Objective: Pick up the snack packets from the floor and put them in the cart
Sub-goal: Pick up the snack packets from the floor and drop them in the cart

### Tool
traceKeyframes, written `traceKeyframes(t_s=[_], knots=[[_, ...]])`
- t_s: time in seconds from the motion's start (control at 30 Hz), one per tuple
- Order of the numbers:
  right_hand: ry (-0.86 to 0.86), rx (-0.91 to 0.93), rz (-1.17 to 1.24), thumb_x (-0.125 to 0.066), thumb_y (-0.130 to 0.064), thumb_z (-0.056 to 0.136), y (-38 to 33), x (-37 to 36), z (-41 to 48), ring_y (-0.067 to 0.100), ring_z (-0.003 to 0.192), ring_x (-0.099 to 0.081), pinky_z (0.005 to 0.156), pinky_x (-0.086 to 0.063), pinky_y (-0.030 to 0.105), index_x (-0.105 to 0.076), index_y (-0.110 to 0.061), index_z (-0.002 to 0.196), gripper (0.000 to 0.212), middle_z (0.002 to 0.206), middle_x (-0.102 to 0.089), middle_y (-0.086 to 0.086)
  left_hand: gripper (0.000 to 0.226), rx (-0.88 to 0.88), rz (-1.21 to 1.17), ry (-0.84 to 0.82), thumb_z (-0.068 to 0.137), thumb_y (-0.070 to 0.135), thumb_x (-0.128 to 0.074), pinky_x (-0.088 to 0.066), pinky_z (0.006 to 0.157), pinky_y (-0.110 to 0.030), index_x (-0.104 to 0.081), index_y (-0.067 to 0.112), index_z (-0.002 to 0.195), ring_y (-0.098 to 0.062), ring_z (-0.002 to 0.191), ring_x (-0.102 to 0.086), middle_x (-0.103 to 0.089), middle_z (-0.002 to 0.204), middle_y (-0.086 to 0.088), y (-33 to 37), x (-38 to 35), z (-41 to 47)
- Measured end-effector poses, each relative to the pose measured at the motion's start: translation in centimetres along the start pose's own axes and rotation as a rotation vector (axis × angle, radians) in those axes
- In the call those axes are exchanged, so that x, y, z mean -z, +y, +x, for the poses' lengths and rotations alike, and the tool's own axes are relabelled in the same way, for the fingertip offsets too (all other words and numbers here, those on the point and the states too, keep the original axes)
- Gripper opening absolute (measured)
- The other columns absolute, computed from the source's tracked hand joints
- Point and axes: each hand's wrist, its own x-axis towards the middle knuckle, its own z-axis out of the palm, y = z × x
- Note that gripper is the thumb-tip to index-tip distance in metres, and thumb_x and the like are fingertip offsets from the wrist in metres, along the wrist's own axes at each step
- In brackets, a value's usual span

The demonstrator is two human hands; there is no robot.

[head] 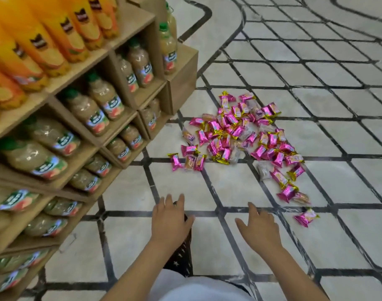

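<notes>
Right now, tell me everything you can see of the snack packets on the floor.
The snack packets are small pillow-shaped wrappers, mostly shiny pink foil with gold crimped ends, and a few are pale or clear. They lie spilled in a loose heap on the tiled floor, right of the shelf, many overlapping, and strays trail toward the person. One packet lies alone nearest the right hand. Neither hand touches any; the left hand is also open and empty. No cart is in view.

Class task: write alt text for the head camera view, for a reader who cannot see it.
A pile of pink snack packets lies scattered on a tiled floor, ahead of a person's empty, open left hand and right hand. Wooden shelves of juice bottles stand at the left; no cart is in view.
</notes>
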Motion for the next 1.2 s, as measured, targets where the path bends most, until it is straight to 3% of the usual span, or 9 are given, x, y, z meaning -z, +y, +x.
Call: traceKeyframes(t_s=[0.2, 0.43, 0.6, 0.73, 0.9, 1.07, 1.2], knots=[[-0.053, -0.014, 0.038, -0.041, -0.051, 0.097, -7.2, 4.7, 8.5, 0.031, 0.125, -0.042, 0.094, -0.043, 0.039, -0.022, -0.02, 0.15, 0.064, 0.134, -0.044, 0.011, 0.073, -0.022, 0.023, -0.031, 0.098, 0.057, -0.036, -0.019, 0.119, -0.04, -0.009, 0.022, 0.157, -0.032, 0.146, -0.019, -0.02, 0.16, -0.015, -3.3, 6.0, 11.3], [-0.124, -0.072, 0.149, -0.045, -0.046, 0.096, -10.3, 5.5, 21.0, 0.034, 0.121, -0.044, 0.096, -0.041, 0.042, -0.026, -0.018, 0.148, 0.062, 0.131, -0.047, 0.016, 0.073, -0.041, 0.065, -0.126, 0.099, 0.054, -0.035, -0.02, 0.119, -0.04, -0.005, 0.021, 0.157, -0.031, 0.146, -0.019, -0.023, 0.158, -0.016, -4.2, 4.9, 24.4], [-0.192, -0.07, 0.136, -0.048, -0.043, 0.096, -10.5, -0.2, 34.5, 0.036, 0.12, -0.045, 0.091, -0.043, 0.043, -0.021, -0.017, 0.15, 0.065, 0.131, -0.046, 0.017, 0.074, -0.005, 0.025, -0.164, 0.099, 0.05, -0.04, -0.021, 0.118, -0.043, -0.006, 0.019, 0.157, -0.035, 0.146, -0.02, -0.021, 0.158, -0.021, -4.3, -3.0, 35.9], [-0.218, -0.055, 0.123, -0.045, -0.048, 0.096, -11.6, -8.5, 47.4, 0.036, 0.119, -0.045, 0.094, -0.041, 0.044, -0.015, -0.023, 0.154, 0.07, 0.13, -0.046, 0.017, 0.071, 0.078, -0.015, -0.178, 0.101, 0.052, -0.032, -0.018, 0.118, -0.039, 0.0, 0.022, 0.157, -0.033, 0.147, -0.016, -0.014, 0.16, -0.019, -4.9, -12.2, 46.4], [-0.248, 0.038, 0.063, -0.044, -0.052, 0.095, -13.9, -20.4, 62.3, 0.036, 0.121, -0.043, 0.094, -0.042, 0.045, -0.013, -0.032, 0.154, 0.069, 0.131, -0.044, 0.017, 0.066, 0.078, -0.044, -0.068, 0.099, 0.046, -0.042, -0.033, 0.111, -0.048, -0.021, 0.018, 0.155, -0.04, 0.139, -0.034, -0.032, 0.151, -0.026, -6.7, -25.0, 58.9], [-0.27, 0.072, -0.053, -0.04, -0.055, 0.096, -14.1, -30.9, 71.8, 0.036, 0.128, -0.037, 0.098, -0.04, 0.045, -0.002, -0.031, 0.155, 0.073, 0.145, -0.032, 0.018, 0.06, 0.071, -0.082, 0.016, 0.099, 0.04, -0.044, -0.04, 0.104, -0.051, -0.028, 0.019, 0.153, -0.046, 0.129, -0.044, -0.038, 0.145, -0.031, -8.2, -35.7, 68.1], [-0.134, 0.107, -0.036, -0.04, -0.061, 0.093, -12.6, -35.5, 74.9, 0.037, 0.116, -0.045, 0.086, -0.042, 0.044, 0.001, -0.024, 0.157, 0.084, 0.133, -0.042, 0.022, 0.064, -0.014, -0.072, 0.066, 0.098, 0.052, -0.028, -0.044, 0.101, -0.052, -0.029, 0.015, 0.151, -0.046, 0.129, -0.046, -0.039, 0.145, -0.031, -8.5, -41.6, 71.6]])
